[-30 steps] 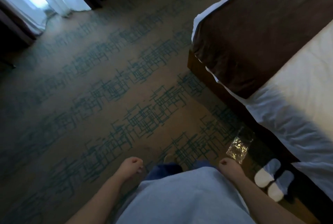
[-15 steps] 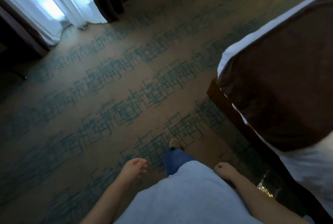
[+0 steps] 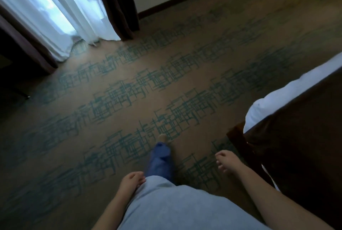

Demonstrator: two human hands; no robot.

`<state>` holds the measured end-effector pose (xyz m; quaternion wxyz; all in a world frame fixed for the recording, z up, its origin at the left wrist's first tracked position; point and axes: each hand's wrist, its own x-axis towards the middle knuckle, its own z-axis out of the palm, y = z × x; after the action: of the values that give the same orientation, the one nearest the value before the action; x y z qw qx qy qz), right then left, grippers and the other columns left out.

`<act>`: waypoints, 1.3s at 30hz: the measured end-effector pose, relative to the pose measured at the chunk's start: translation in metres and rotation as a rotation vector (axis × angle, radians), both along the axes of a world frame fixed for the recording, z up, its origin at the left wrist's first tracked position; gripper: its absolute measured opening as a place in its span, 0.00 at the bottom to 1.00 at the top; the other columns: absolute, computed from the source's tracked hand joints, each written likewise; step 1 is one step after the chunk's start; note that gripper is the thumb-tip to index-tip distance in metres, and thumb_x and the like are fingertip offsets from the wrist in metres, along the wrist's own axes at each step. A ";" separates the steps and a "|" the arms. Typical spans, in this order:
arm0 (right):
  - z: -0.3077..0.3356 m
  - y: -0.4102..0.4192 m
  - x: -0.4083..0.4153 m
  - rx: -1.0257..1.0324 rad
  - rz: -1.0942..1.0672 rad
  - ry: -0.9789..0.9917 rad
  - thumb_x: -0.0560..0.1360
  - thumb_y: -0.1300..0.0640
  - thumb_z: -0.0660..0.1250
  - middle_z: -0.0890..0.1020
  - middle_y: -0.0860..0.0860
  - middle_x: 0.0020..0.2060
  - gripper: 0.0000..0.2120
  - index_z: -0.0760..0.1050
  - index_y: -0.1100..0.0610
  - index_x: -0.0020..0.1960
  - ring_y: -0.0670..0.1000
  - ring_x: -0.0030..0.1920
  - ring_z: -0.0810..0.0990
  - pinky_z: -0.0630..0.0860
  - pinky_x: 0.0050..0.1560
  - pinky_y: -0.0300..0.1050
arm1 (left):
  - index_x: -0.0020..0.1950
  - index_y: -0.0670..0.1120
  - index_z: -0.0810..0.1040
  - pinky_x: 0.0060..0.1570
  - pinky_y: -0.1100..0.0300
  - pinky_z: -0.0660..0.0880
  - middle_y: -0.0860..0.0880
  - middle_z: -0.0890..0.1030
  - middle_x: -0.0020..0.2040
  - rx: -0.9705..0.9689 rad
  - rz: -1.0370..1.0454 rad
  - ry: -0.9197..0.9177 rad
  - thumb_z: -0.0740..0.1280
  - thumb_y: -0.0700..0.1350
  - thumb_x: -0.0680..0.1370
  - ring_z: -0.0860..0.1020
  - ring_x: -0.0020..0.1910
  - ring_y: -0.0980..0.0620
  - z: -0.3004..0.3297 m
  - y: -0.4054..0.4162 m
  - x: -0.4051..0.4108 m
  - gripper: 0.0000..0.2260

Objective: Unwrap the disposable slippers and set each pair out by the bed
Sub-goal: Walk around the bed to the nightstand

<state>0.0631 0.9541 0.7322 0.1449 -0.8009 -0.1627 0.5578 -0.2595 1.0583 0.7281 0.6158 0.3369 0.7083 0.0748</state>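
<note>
- Slippers are nowhere in our view right now, wrapped or unwrapped; we see only patterned carpet (image 3: 129, 100), the foot corner of the bed (image 3: 296, 137) at the right, and curtains (image 3: 74, 8) by the window at the upper left.
- Our left hand (image 3: 132, 181) hangs by the hip with its fingers loosely curled, holding nothing.
- Our right hand (image 3: 226, 161) hangs just beside the bed's dark runner (image 3: 305, 155), fingers relaxed and slightly apart, also holding nothing.
- One leg in blue jeans (image 3: 160, 159) is stepped forward onto the carpet, so we judge that we are walking past the bed corner, most likely to fetch or place another pair.
- To do this step well, we should give the wooden corner of the bed frame (image 3: 236, 137) enough room for the right hand and shin to pass without knocking it.
- We should look round for the next packet before reaching, since neither hand has anything to unwrap.
- Once a pair is free of its wrapper, we would set both slippers side by side on the carpet close along the bed, toes pointing the same way.
- Any loose wrapper is best kept in one hand, not dropped on the floor.
</note>
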 end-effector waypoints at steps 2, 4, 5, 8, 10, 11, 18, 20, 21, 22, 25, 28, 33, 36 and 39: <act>-0.010 0.015 0.010 -0.056 -0.044 0.012 0.79 0.57 0.57 0.76 0.53 0.43 0.08 0.72 0.58 0.54 0.50 0.42 0.76 0.74 0.41 0.42 | 0.41 0.38 0.75 0.33 0.61 0.73 0.40 0.77 0.36 -0.015 -0.030 -0.002 0.58 0.34 0.78 0.75 0.36 0.48 -0.004 0.047 0.020 0.09; -0.018 0.031 0.016 -0.087 -0.066 0.005 0.79 0.58 0.56 0.76 0.53 0.42 0.08 0.73 0.58 0.53 0.49 0.40 0.75 0.73 0.38 0.39 | 0.39 0.38 0.76 0.30 0.61 0.70 0.41 0.77 0.35 -0.008 -0.129 0.011 0.59 0.36 0.78 0.74 0.34 0.48 -0.003 0.102 0.044 0.10; -0.020 0.041 0.019 -0.104 -0.075 -0.004 0.79 0.58 0.56 0.76 0.52 0.41 0.08 0.73 0.58 0.52 0.49 0.38 0.74 0.72 0.36 0.38 | 0.38 0.40 0.76 0.28 0.62 0.68 0.41 0.77 0.34 0.000 -0.210 0.025 0.59 0.36 0.77 0.74 0.33 0.49 -0.001 0.131 0.059 0.10; -0.023 0.075 0.029 -0.176 -0.076 -0.016 0.79 0.58 0.55 0.76 0.54 0.42 0.09 0.73 0.58 0.50 0.52 0.41 0.76 0.70 0.40 0.41 | 0.34 0.41 0.74 0.25 0.65 0.62 0.45 0.73 0.29 0.033 -0.500 0.100 0.61 0.38 0.75 0.69 0.27 0.51 0.005 0.217 0.104 0.10; -0.019 0.100 0.034 -0.208 -0.051 -0.013 0.78 0.57 0.55 0.76 0.57 0.45 0.09 0.72 0.59 0.48 0.54 0.44 0.76 0.68 0.43 0.42 | 0.37 0.41 0.75 0.23 0.67 0.62 0.46 0.73 0.29 0.016 -0.611 0.120 0.62 0.40 0.74 0.69 0.25 0.51 0.010 0.270 0.135 0.07; -0.016 0.114 0.038 -0.208 -0.068 -0.001 0.78 0.56 0.55 0.75 0.56 0.45 0.08 0.71 0.57 0.46 0.53 0.43 0.74 0.67 0.43 0.42 | 0.39 0.42 0.75 0.22 0.68 0.62 0.46 0.74 0.31 0.008 -0.636 0.130 0.61 0.40 0.75 0.70 0.24 0.52 0.010 0.296 0.152 0.07; -0.006 0.172 0.087 -0.171 -0.318 -0.136 0.79 0.57 0.55 0.75 0.51 0.47 0.06 0.70 0.52 0.49 0.48 0.45 0.74 0.67 0.46 0.40 | 0.37 0.45 0.74 0.30 0.63 0.66 0.48 0.77 0.35 0.087 -0.755 0.172 0.58 0.42 0.78 0.74 0.33 0.52 0.022 0.417 0.282 0.11; -0.015 0.185 0.106 -0.202 -0.349 -0.135 0.78 0.57 0.56 0.76 0.52 0.49 0.07 0.72 0.53 0.50 0.50 0.48 0.74 0.68 0.48 0.41 | 0.37 0.46 0.74 0.22 0.67 0.67 0.48 0.77 0.35 0.067 -0.776 0.142 0.57 0.41 0.79 0.74 0.32 0.52 0.020 0.431 0.318 0.12; -0.020 0.193 0.119 -0.220 -0.366 -0.115 0.78 0.57 0.56 0.77 0.52 0.48 0.08 0.73 0.54 0.50 0.51 0.49 0.75 0.68 0.49 0.41 | 0.38 0.46 0.73 0.20 0.69 0.66 0.48 0.77 0.35 0.051 -0.794 0.130 0.56 0.41 0.79 0.73 0.32 0.52 0.017 0.435 0.337 0.12; -0.023 0.201 0.134 -0.225 -0.380 -0.099 0.78 0.57 0.57 0.76 0.52 0.45 0.08 0.74 0.55 0.49 0.51 0.49 0.75 0.69 0.49 0.41 | 0.39 0.46 0.73 0.20 0.68 0.66 0.48 0.76 0.36 0.038 -0.820 0.124 0.56 0.40 0.79 0.73 0.32 0.52 0.013 0.439 0.356 0.11; -0.028 0.231 0.201 -0.189 -0.416 -0.076 0.77 0.58 0.57 0.72 0.49 0.36 0.12 0.70 0.52 0.36 0.50 0.45 0.71 0.69 0.50 0.43 | 0.41 0.46 0.74 0.29 0.64 0.65 0.47 0.77 0.37 0.023 -0.925 0.136 0.57 0.41 0.79 0.74 0.32 0.53 0.000 0.450 0.416 0.09; -0.026 0.260 0.285 -0.152 -0.400 -0.067 0.77 0.59 0.56 0.76 0.56 0.43 0.12 0.72 0.57 0.37 0.50 0.45 0.72 0.70 0.50 0.45 | 0.44 0.43 0.76 0.31 0.63 0.68 0.45 0.78 0.39 0.010 -1.037 0.162 0.59 0.41 0.78 0.75 0.33 0.52 -0.006 0.467 0.473 0.07; -0.010 0.309 0.419 -0.080 -0.463 -0.111 0.79 0.58 0.54 0.73 0.51 0.36 0.12 0.70 0.56 0.40 0.49 0.37 0.72 0.73 0.41 0.42 | 0.35 0.48 0.78 0.41 0.58 0.72 0.48 0.80 0.33 0.130 -1.176 0.136 0.62 0.38 0.76 0.77 0.36 0.49 0.001 0.498 0.568 0.12; -0.001 0.331 0.486 -0.024 -0.580 -0.114 0.80 0.57 0.55 0.75 0.51 0.35 0.09 0.72 0.56 0.44 0.48 0.35 0.73 0.70 0.37 0.38 | 0.45 0.39 0.79 0.40 0.58 0.74 0.44 0.81 0.36 0.157 -0.944 0.023 0.60 0.36 0.77 0.78 0.36 0.48 0.012 0.518 0.630 0.08; 0.003 0.351 0.551 0.027 -0.616 -0.110 0.79 0.57 0.56 0.75 0.50 0.35 0.08 0.72 0.55 0.45 0.48 0.35 0.73 0.70 0.36 0.38 | 0.44 0.41 0.77 0.31 0.64 0.74 0.42 0.80 0.38 0.115 -0.877 -0.032 0.59 0.36 0.77 0.77 0.35 0.48 0.014 0.544 0.697 0.08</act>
<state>0.6144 1.3051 0.7354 0.3086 -0.8396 0.0725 0.4411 0.4377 1.6026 0.7421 0.5805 0.6380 0.4835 -0.1493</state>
